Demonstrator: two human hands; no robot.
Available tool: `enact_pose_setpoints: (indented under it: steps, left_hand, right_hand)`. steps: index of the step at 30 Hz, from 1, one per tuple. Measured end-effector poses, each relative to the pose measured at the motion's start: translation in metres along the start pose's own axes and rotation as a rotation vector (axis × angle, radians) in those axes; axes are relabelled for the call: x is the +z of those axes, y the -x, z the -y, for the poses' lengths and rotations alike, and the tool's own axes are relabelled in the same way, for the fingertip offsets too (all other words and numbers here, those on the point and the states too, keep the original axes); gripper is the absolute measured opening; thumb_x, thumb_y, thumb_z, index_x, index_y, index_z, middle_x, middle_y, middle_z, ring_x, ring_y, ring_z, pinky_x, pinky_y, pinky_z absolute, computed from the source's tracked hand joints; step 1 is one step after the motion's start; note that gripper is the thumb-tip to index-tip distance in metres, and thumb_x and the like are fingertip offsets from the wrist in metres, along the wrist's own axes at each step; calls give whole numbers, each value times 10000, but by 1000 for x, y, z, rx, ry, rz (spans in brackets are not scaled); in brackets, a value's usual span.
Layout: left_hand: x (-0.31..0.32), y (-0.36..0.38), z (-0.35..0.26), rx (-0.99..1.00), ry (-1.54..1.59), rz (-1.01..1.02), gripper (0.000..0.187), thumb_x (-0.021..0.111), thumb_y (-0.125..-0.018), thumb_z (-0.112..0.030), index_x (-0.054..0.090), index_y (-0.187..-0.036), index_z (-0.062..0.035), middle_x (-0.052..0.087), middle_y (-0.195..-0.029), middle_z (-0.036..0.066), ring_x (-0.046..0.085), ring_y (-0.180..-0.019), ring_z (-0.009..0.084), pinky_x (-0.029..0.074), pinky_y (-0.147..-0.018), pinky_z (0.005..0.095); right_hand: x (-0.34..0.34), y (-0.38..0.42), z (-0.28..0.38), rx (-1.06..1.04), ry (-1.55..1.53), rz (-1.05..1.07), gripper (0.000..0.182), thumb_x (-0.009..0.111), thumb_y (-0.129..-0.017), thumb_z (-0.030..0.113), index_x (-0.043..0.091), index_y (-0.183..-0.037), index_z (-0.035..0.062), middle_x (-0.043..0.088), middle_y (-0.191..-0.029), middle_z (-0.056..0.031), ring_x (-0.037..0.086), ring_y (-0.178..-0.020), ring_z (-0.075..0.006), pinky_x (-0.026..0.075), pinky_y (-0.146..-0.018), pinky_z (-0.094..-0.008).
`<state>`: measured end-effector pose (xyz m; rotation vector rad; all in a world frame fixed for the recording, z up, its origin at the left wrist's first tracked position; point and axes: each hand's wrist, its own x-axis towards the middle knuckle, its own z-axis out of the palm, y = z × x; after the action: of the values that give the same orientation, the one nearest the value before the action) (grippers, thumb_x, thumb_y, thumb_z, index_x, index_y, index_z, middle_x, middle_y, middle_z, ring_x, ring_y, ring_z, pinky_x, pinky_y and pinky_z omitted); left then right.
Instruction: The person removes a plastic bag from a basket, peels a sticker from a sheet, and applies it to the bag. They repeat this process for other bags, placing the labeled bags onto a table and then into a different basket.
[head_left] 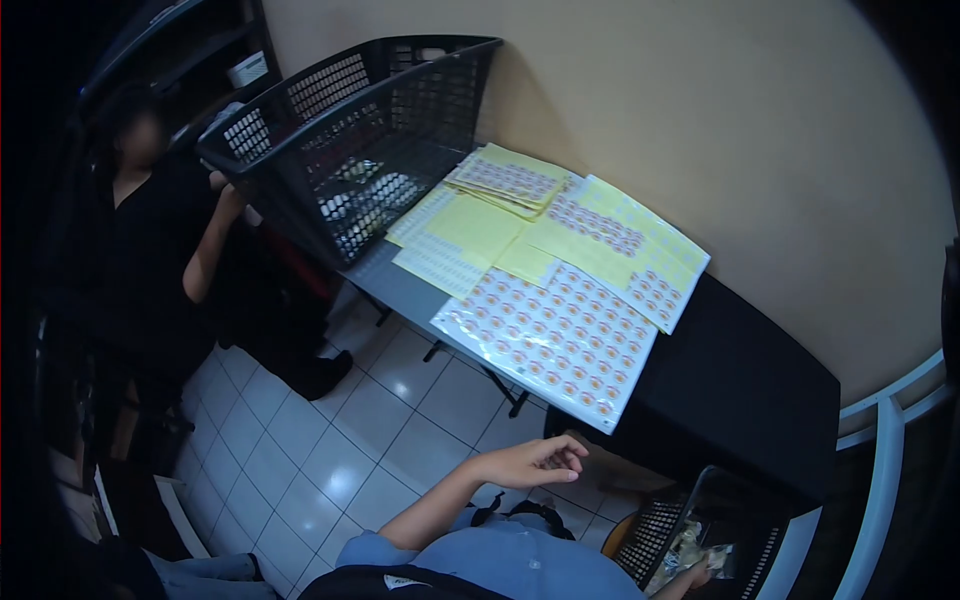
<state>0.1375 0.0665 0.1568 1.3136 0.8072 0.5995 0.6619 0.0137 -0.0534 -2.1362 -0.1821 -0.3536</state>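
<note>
My left hand hangs in the air just below the near corner of a large sticker sheet, its fingers loosely curled and holding nothing. At the lower right, my right hand reaches into a black basket and grips a small clear packet. Other packets lie in that basket. Yellow-backed sheets with rows of round stickers overlap on the grey table, partly under one another.
A large black crate stands on the table's far left, with small items inside. Beside it a person in dark clothes has a hand at its rim. A black-covered surface is at the right; white floor tiles lie below.
</note>
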Motion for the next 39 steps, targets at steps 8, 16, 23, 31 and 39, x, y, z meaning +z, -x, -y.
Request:
enact_pose_setpoints:
  steps: [8,16,23,31,39]
  left_hand:
    - [-80,132,34,24,179,-370,451,585,-775,-62,370,-1170,-41,465,-1076,90,474,-1014,150,419,-821,276]
    - [-159,172,27,56,101,-869,463,617,-736,-53,381,-1134,-34,481,-1063,88,527,-917,135,473,-651,231]
    - [-226,214,40,163,81,-1135,382,605,-762,-117,428,-1087,-20,530,-1008,68,529,-860,120,427,-632,217]
    - [-293,264,55,135,131,-1335,389,584,-780,-94,398,-1118,-46,519,-1031,68,504,-912,125,412,-730,249]
    - [-358,306,59,1,-27,-1121,439,605,-772,-121,387,-1145,-44,516,-1057,92,513,-951,171,423,-773,279]
  right_hand:
    - [-13,102,75,-358,-46,92,297,571,-795,313,645,-849,30,607,-829,-112,565,-795,-234,452,-708,-320]
    - [-44,179,340,-876,-517,-50,221,669,-736,141,513,-649,9,513,-677,-35,475,-609,-113,441,-597,-240]
    - [1,333,560,-1195,-1220,700,166,428,-859,39,541,-955,-36,491,-1012,-103,502,-916,-180,447,-779,-278]
    - [-186,603,752,-2212,-1423,983,163,557,-705,0,570,-862,37,546,-803,-61,550,-720,-172,441,-650,-271]
    - [-167,797,733,-3388,314,798,317,663,-587,158,600,-890,88,606,-858,-95,591,-815,-253,477,-674,-356]
